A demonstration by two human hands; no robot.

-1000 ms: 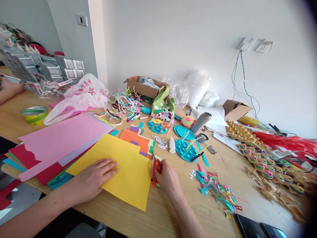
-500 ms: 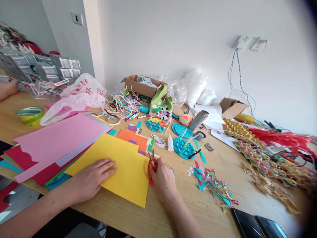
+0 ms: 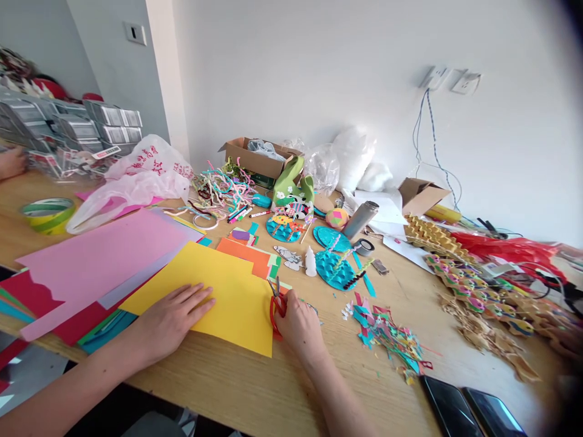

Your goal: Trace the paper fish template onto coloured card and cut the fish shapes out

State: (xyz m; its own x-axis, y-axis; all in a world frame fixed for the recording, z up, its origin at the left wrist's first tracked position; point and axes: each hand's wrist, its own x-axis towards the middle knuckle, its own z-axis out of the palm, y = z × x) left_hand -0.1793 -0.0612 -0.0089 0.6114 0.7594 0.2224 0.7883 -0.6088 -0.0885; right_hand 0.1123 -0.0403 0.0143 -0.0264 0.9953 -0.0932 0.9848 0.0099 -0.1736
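A large yellow sheet of paper [image 3: 228,285] lies across the table's near edge, partly over other coloured sheets. My left hand [image 3: 182,312] rests on it with the fingers stretched out flat. At the sheet's right side, my right hand [image 3: 298,321] is closed round the red handles of a pair of scissors [image 3: 277,297]. The blades point away from me, close to the paper's right edge. Beyond the yellow sheet lie an orange sheet [image 3: 246,255], cut-out paper fish [image 3: 289,256] and a white squeeze bottle [image 3: 310,262].
Pink paper [image 3: 104,255] tops a stack on the left, near a tape roll [image 3: 49,215]. Paper scraps [image 3: 387,331] and two phones [image 3: 449,403] lie at right. A metal flask [image 3: 362,220] leans by blue discs [image 3: 334,270]. Another person's hand [image 3: 13,162] shows far left.
The yellow sheet's lower right corner has shifted up and its near edge sits farther from me. Purple scraps on the orange sheet are gone from view. The camera has turned slightly right.
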